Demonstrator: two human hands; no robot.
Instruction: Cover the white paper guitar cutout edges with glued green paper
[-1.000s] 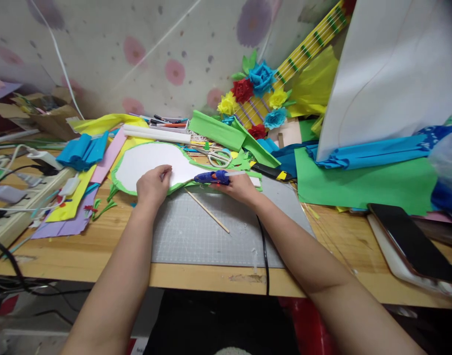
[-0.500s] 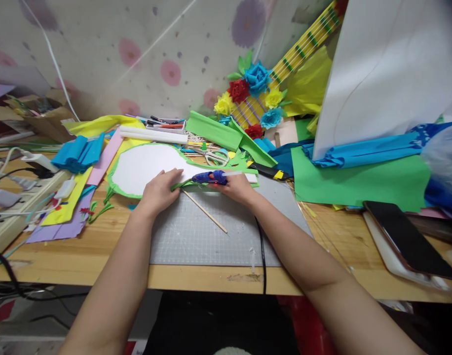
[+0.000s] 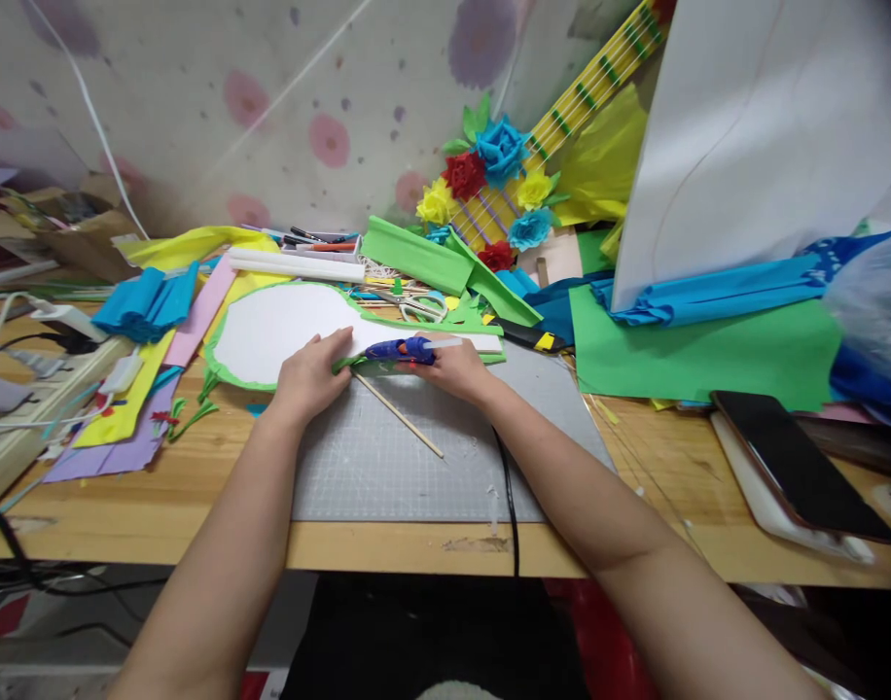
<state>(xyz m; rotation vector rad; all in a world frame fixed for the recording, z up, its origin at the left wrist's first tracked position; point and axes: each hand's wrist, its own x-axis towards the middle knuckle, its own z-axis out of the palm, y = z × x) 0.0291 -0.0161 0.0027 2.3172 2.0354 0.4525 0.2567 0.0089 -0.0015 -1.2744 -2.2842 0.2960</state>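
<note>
My right hand [image 3: 456, 369] is closed around a blue glue gun [image 3: 398, 350] with a clear glue stick poking out of its back. Its nozzle points left, along the near edge of a white guitar-shaped board [image 3: 277, 331] edged with green crepe paper. With fingers bent, my left hand [image 3: 315, 374] grips that near edge where the body meets the neck. A thin wooden stick [image 3: 402, 418] lies slantwise on the grey cutting mat [image 3: 387, 486], its upper end close to my left fingertips. The board's edge under my fingers is partly hidden.
A black cord [image 3: 510, 496] runs from the glue gun over the table's front edge. Scissors [image 3: 422, 308] and a utility knife [image 3: 529, 335] lie behind the neck. Phones [image 3: 796, 457] rest at right, a power strip [image 3: 52, 399] at left. A flower-decked yellow guitar [image 3: 554, 146] leans at the back.
The glue gun has shifted very slightly left along the board's near edge. The whole view has drifted a little; my left hand keeps its hold.
</note>
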